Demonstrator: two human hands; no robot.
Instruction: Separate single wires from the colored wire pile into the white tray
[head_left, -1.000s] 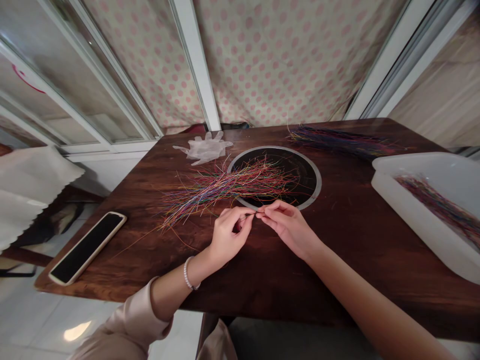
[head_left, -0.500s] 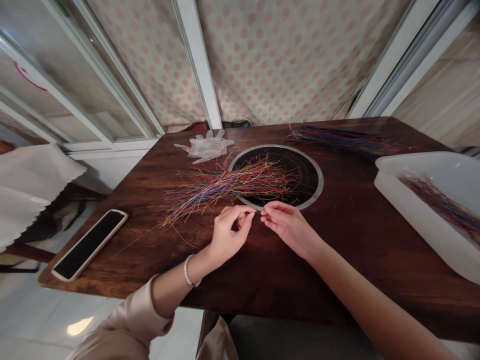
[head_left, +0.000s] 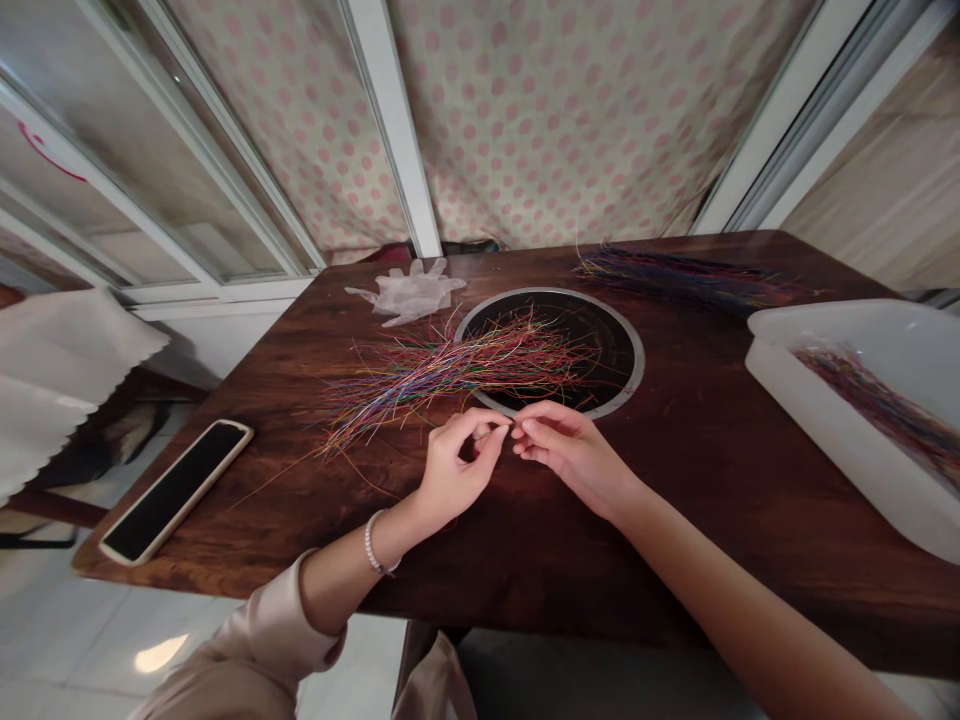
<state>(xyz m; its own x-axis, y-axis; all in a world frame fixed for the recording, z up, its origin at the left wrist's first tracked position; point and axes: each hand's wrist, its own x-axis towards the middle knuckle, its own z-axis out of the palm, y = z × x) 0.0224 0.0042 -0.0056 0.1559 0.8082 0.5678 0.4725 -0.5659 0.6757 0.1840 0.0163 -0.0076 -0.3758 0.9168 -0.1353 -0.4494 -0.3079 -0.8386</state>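
My left hand (head_left: 461,455), with a beaded bracelet at the wrist, is closed in a pinch of thumb and forefinger. Its fingertips meet those of my right hand (head_left: 559,445), which are pinched together as well. Between them a short bit of thin wire (head_left: 511,426) barely shows; the rest is hidden by the fingers. Just beyond both hands lies a loose, spread pile of thin multicoloured wires (head_left: 442,370). Its right part rests over a round black plate with a silver rim (head_left: 639,365) set in the table.
A dark wooden table (head_left: 675,560) carries a phone (head_left: 176,490) at left and a clear plastic glove (head_left: 409,293) at the back. Another bundle of wires (head_left: 675,277) lies back right. A white tub (head_left: 810,420) holding more wires stands at right. Behind is a dotted curtain (head_left: 585,120).
My right hand has moved slightly left, so its fingertips are now against those of my left hand. The small gap between them has closed. The wire pile looks the same.
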